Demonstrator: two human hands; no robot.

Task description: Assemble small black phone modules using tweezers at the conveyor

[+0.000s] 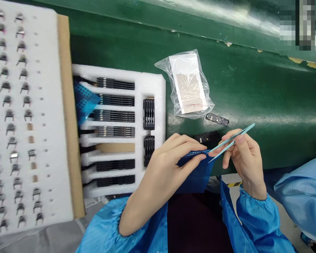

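My left hand (165, 163) pinches the upper edge of a blue perforated sheet (196, 177), which hangs down over the front of the bench. In my right hand (246, 160) is a pair of light-blue tweezers (233, 141), its tips pointing left to the sheet's edge, close to my left fingertips. Whether the tips grip the sheet I cannot tell. Just beyond my hands lies a black plastic part (207, 136), partly hidden by my fingers. A smaller black part with bright spots (217, 119) rests a little farther back.
Left of my hands stands a white foam tray (158, 84) with rows of thin black parts (116, 116) and stacked black pieces (149, 114). A larger foam board (52, 140) carries many small metal clips. A clear plastic bag (189, 84) lies behind. Another person's blue sleeve (305, 189) is at right.
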